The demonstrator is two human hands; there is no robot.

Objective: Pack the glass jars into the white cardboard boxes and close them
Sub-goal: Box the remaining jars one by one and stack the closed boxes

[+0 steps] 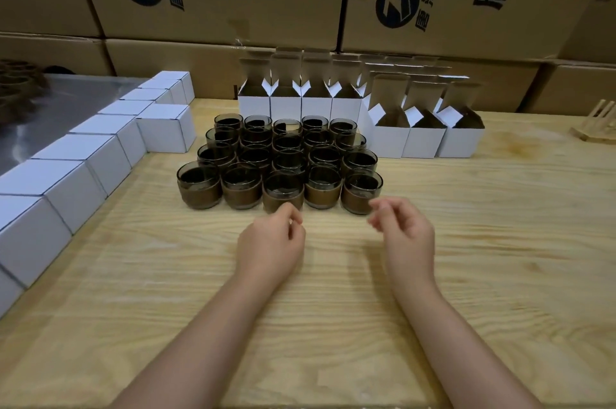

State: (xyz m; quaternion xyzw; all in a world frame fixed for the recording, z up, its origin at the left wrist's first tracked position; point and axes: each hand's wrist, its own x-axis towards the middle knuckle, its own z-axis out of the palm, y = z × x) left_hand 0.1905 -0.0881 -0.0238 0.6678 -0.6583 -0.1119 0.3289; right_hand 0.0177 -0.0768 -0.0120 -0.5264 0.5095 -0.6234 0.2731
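Two empty hands, left hand (pixel 270 243) and right hand (pixel 408 237), hover loosely curled before the glass jars (pixel 287 160)

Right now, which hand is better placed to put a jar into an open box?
Probably the right hand: it hovers by the front-right jar, and the nearest open boxes stand on that side. The left hand is farther from them.

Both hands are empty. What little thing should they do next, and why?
Probably the right hand should grip the nearest jar, at the front row's right end. It holds nothing, its fingers nearly touch that jar, and open boxes wait behind.
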